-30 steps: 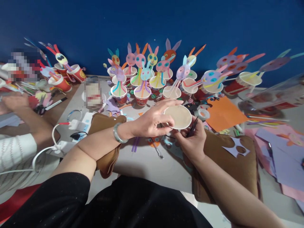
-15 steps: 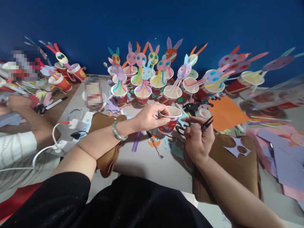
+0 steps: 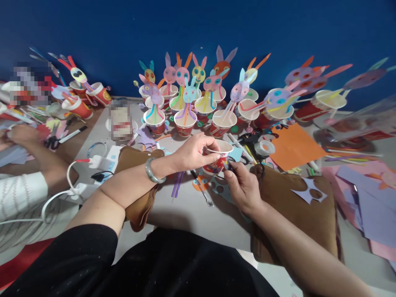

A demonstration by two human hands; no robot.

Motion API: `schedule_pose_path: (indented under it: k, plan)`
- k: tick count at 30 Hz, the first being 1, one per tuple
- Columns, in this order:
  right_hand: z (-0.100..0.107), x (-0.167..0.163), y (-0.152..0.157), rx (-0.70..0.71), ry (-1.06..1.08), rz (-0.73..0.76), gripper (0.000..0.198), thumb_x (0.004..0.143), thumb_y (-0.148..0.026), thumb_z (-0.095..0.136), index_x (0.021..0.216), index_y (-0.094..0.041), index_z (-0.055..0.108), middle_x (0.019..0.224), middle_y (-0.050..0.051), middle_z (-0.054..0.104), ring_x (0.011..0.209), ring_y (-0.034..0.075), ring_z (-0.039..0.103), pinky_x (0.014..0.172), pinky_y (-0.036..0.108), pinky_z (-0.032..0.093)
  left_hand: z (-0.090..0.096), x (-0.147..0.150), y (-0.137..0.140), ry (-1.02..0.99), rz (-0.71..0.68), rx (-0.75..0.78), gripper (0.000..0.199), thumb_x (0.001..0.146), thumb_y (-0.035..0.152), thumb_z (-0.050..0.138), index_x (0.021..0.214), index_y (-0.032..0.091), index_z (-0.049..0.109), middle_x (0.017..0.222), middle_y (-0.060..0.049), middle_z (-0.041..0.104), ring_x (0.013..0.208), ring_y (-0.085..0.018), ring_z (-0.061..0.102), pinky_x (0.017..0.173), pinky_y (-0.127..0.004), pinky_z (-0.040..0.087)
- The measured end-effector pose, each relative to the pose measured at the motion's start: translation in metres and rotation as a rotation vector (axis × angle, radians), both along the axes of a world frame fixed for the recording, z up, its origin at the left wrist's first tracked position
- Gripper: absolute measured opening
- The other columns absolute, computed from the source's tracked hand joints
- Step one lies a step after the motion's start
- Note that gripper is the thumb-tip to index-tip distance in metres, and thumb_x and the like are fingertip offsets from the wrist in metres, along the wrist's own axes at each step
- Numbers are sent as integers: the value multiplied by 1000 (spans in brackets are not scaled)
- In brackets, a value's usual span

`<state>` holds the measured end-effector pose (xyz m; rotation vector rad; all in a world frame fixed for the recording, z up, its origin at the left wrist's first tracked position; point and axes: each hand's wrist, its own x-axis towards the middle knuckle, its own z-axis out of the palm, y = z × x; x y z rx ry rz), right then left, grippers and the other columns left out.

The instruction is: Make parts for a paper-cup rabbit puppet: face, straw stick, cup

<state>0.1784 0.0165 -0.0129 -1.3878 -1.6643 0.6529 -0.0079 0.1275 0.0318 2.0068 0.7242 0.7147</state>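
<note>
My left hand (image 3: 195, 153) is closed on the near-left rim of a red patterned paper cup (image 3: 215, 166), thumb outside and fingers reaching over the edge. The cup's mouth faces up. In my right hand (image 3: 246, 187) is a pair of scissors (image 3: 228, 166), mostly hidden by the fingers. Their dark blades point left at the cup's right side; whether they pierce the wall I cannot tell. Below the cup lie an orange paper disc (image 3: 201, 182), a clear pen (image 3: 202, 190) and purple straws (image 3: 177, 185).
Behind the cup stand several red cups (image 3: 156, 123) with paper rabbit heads. Brown cushions (image 3: 297, 222) flank my hands. Orange paper (image 3: 298, 146) and a tape roll (image 3: 265, 147) are at right. At left, another person's hand (image 3: 23, 136) rests near a power strip (image 3: 113, 159).
My right hand has turned and moved left, bringing the scissors from pointing up and right to pointing at the cup. The cup has shifted slightly left in my left hand.
</note>
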Motion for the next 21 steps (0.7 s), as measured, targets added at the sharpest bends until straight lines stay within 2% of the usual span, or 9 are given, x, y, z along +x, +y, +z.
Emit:
schedule_pose_path:
  k: [3,8,14,18,21]
  plan:
    - [1,-2,3,1,-42,20,44,105,-61,43,92,-23,60,62,-2,54,50,13,44,52,29,36,-1,0,0,-2,12,13,11,83,27,67,78,18,67,80,-2,74,75,-14,61,72,-29,46]
    - [-1,-3,6,-50,4,12,39,105,-55,45,88,-23,58,62,-2,56,53,13,50,52,27,37,0,0,-1,30,25,17,8,83,25,67,78,18,67,80,-2,75,77,-14,63,77,-31,47]
    - [-3,-2,7,-96,20,-18,42,104,-58,45,81,-24,52,56,-3,51,48,12,44,48,26,34,0,1,-2,92,34,32,9,86,25,67,79,19,65,81,1,76,77,-14,66,100,-42,50]
    - [-1,-4,7,-138,51,-22,47,102,-64,45,81,-24,52,56,-3,50,48,12,43,48,26,34,-2,2,-3,117,37,70,8,87,24,66,80,20,64,81,4,77,74,-12,66,119,-51,41]
    - [1,-6,6,-174,106,-19,53,100,-71,45,77,-24,51,58,-3,48,51,12,42,48,26,35,-3,1,-3,118,40,97,9,88,25,65,80,21,63,80,5,76,73,-12,65,123,-54,39]
